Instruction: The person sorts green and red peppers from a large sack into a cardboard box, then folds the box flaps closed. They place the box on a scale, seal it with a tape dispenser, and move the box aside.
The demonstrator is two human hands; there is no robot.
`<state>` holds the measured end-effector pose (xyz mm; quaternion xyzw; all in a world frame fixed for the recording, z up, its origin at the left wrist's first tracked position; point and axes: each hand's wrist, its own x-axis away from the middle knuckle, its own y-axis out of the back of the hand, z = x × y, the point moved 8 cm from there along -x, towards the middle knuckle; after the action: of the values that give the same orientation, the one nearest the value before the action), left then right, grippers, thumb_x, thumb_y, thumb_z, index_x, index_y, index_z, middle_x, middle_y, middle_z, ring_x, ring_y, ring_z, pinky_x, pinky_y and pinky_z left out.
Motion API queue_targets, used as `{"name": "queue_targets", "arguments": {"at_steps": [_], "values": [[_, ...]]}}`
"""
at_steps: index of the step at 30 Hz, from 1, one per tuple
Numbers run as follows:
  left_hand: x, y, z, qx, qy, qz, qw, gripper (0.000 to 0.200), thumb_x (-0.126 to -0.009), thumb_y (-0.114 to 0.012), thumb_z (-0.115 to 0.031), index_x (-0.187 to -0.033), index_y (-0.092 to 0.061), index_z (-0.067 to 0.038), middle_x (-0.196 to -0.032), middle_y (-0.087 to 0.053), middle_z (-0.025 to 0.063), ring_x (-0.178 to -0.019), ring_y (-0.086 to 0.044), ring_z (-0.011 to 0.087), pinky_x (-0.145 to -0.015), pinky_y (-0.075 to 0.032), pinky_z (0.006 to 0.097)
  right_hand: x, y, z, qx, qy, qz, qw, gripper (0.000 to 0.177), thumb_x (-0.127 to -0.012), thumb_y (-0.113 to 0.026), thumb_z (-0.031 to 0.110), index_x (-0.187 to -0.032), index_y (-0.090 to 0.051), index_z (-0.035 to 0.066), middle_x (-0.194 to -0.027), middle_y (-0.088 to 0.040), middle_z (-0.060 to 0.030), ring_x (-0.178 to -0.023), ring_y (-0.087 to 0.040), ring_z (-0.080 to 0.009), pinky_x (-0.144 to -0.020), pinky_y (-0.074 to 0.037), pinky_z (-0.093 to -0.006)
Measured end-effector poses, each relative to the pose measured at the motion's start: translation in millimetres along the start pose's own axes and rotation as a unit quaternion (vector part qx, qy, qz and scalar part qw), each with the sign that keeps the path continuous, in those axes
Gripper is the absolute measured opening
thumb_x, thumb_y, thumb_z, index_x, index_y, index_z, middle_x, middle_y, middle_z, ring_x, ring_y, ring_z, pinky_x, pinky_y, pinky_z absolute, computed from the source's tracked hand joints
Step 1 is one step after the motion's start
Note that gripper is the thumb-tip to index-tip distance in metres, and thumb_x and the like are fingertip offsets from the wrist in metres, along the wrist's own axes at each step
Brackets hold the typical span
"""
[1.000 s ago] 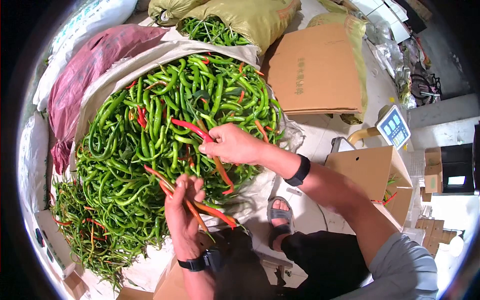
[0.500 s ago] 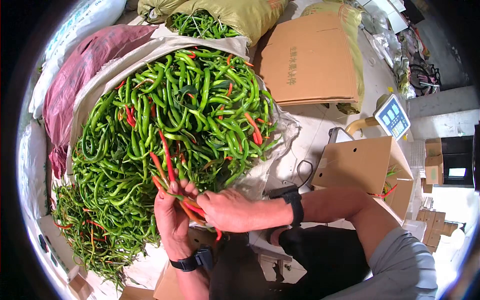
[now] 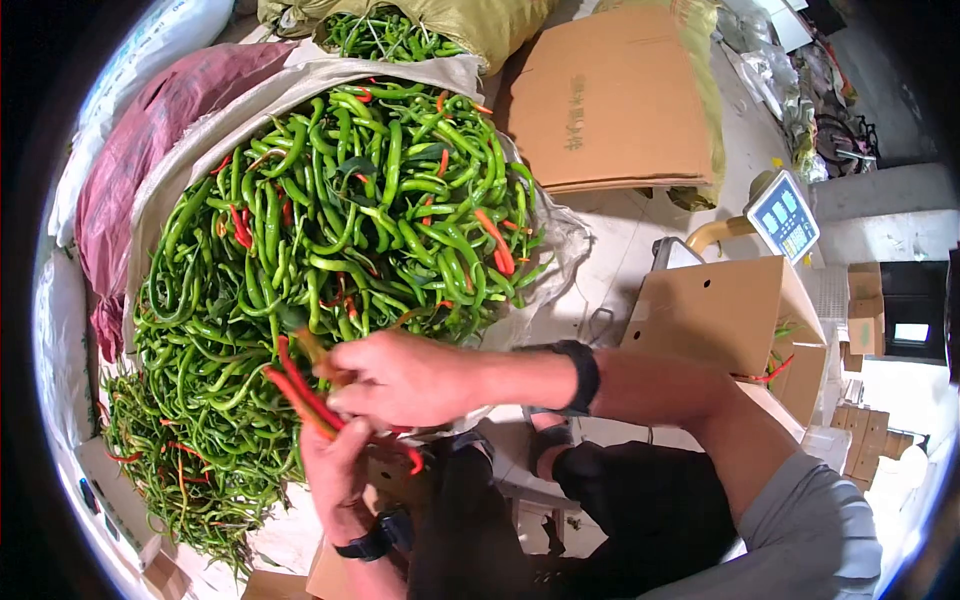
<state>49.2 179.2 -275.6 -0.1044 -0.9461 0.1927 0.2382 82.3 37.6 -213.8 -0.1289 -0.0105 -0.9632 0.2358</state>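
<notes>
A bunch of red chili peppers (image 3: 297,388) is gripped in my left hand (image 3: 338,462), which is closed around their lower ends; one curled red tip hangs out below on the right. My right hand (image 3: 405,378) is closed just above it, with a blurred orange-brown chili pepper (image 3: 314,350) between its fingers. Both hands are over the near edge of a big heap of green chili peppers (image 3: 270,270), which has some red ones mixed in. The heap spills out of a pale woven sack (image 3: 165,190).
A flat cardboard piece (image 3: 610,110) lies at the back right. Beside my right arm stand an open cardboard box (image 3: 705,310) with some peppers and a scale display (image 3: 783,218). A maroon sack (image 3: 130,170) and a yellow sack (image 3: 500,25) border the heap.
My right hand has moved left and up, away from the lower ends of the bunch, and now has an orange-brown chili pepper. My left hand has lowered slightly, still holding red ones.
</notes>
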Motion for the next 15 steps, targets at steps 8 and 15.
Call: {"name": "queue_targets", "arguments": {"at_steps": [8, 15], "values": [[1.7, 17.2, -25.0, 0.112, -0.050, -0.098, 0.988, 0.050, -0.079, -0.068, 0.005, -0.124, -0.048, -0.002, -0.091, -0.062, 0.0114, -0.074, -0.062, 0.0200, -0.068, -0.055, 0.0353, -31.5, 73.5, -100.8, 0.518, -0.096, 0.072, 0.847, 0.014, -0.074, -0.059, 0.002, -0.083, -0.068, -0.003, -0.078, -0.067, -0.0228, -0.076, -0.068, -0.0416, -0.070, -0.054, -0.0519], [-2.7, 35.2, 33.6, 0.139, 0.044, -0.113, 0.983, 0.026, -0.082, -0.072, 0.000, -0.099, -0.054, -0.007, -0.094, -0.062, 0.0111, -0.077, -0.062, 0.0203, -0.073, -0.054, 0.0368, -31.0, 62.1, -128.6, 0.525, -0.038, 0.056, 0.848, 0.011, -0.079, -0.063, 0.009, -0.084, -0.069, 0.001, -0.082, -0.068, -0.0231, -0.080, -0.068, -0.0416, -0.072, -0.054, -0.0513]]}}
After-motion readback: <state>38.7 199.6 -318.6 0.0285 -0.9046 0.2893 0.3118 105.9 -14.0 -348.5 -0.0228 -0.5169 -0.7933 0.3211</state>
